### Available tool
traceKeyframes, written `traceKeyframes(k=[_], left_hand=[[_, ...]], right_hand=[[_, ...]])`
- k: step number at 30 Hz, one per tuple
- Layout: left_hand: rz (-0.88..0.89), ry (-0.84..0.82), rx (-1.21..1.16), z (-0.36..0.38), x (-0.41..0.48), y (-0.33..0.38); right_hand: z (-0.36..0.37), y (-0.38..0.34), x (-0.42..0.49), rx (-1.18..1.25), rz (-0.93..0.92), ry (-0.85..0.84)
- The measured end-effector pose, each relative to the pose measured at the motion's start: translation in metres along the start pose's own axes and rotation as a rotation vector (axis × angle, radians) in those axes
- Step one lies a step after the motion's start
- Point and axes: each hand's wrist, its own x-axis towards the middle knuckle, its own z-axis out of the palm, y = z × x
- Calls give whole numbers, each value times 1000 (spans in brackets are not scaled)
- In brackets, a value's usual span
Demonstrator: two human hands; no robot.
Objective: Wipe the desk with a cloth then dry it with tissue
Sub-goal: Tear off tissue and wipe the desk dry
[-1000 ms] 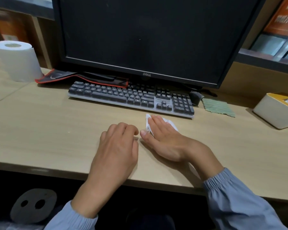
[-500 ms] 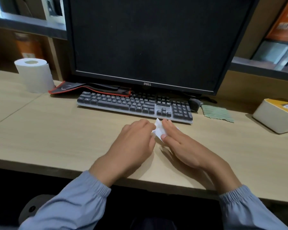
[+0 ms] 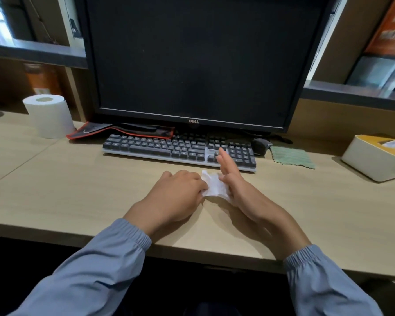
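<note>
Tissue (image 3: 214, 187) now bunched, pinched between left hand (image 3: 178, 195) and right hand (image 3: 244, 192); right fingers (image 3: 224, 161) raised, no longer flat.

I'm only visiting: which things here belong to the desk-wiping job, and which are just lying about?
Job in hand: tissue, held by left hand and right hand; green cloth; desk; tissue box.

Lying about: monitor; keyboard; mouse; red-edged mat; paper roll.
</note>
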Motion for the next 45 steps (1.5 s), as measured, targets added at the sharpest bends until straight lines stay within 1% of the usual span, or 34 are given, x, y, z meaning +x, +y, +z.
traceKeyframes(k=[3,6,9,10,12,13,15,17,19,23,27,30,38,42,45], left_hand=[[-24,-3,51,-1,3,-4],[-76,-13,121,-4,5,-4],[-142,5,173,-4,11,5],[-135,36,162,-3,13,10],[-43,80,42,-1,17,22],[14,61,-37,1,18,27],[92,-57,-116,7,20,34],[115,-168,-103,12,21,34],[106,-230,-110,16,23,31],[80,-247,-118,17,24,23],[29,-248,-128,15,25,5],[7,-239,-133,16,21,-9],[-97,-270,-126,10,-3,-74],[-155,-303,-136,2,-19,-110],[-177,-310,-102,2,-20,-111]], right_hand=[[-1,1,1,84,29,74],[-2,4,-2,100,46,107],[-3,1,-8,32,74,158],[-4,-1,-10,-14,82,179],[-3,-3,-16,-111,91,213],[-2,-4,-20,-158,89,223],[3,-3,-29,-241,87,249],[9,0,-36,-320,71,284],[15,4,-41,-390,66,308],[25,4,-44,-495,81,261],[33,4,-38,-505,75,241],[43,7,-29,-561,90,192],[72,-3,-11,-677,82,134],[77,-8,-10,-713,68,153],[76,-7,-12,-638,44,207]])
